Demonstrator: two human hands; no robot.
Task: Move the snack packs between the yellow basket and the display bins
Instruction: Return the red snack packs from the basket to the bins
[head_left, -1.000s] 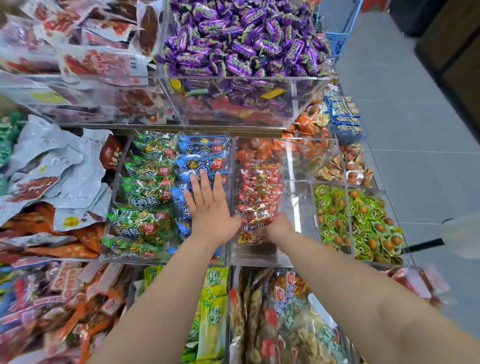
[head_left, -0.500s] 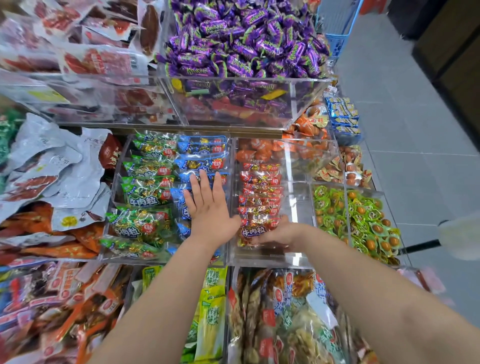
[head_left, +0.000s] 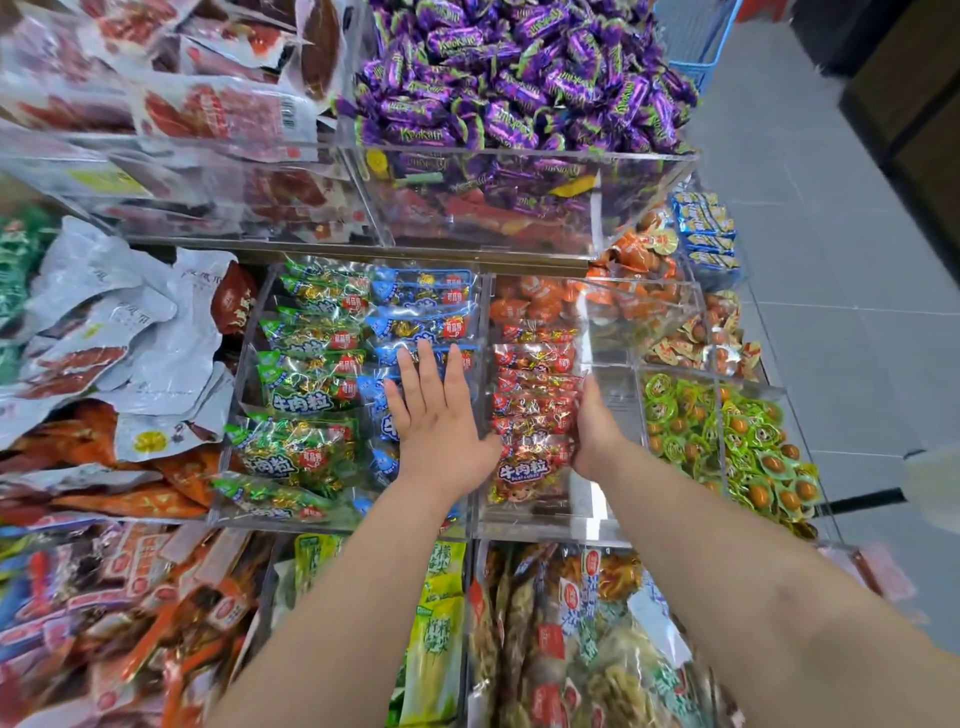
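A row of red snack packs (head_left: 535, 389) stands in a clear display bin (head_left: 587, 525) at mid-shelf. My right hand (head_left: 597, 436) lies along the right side of that row, its fingers straight and pressed against the packs; the thumb is hidden. My left hand (head_left: 439, 415) rests flat, fingers straight, on the blue snack packs (head_left: 421, 317) in the bin to the left. Green snack packs (head_left: 306, 384) fill the left half of that bin. No yellow basket is in view.
Purple candies (head_left: 519, 78) heap in the upper clear bin. Green-wrapped egg packs (head_left: 727, 441) fill bins on the right, orange packs (head_left: 623, 301) behind. White and red meat packs (head_left: 104, 322) lie left. A blue basket (head_left: 698, 47) stands on the grey floor.
My right hand has shifted from the front end of the red row to its right side, fingers now straight along the packs. My left hand has stayed on the blue packs.
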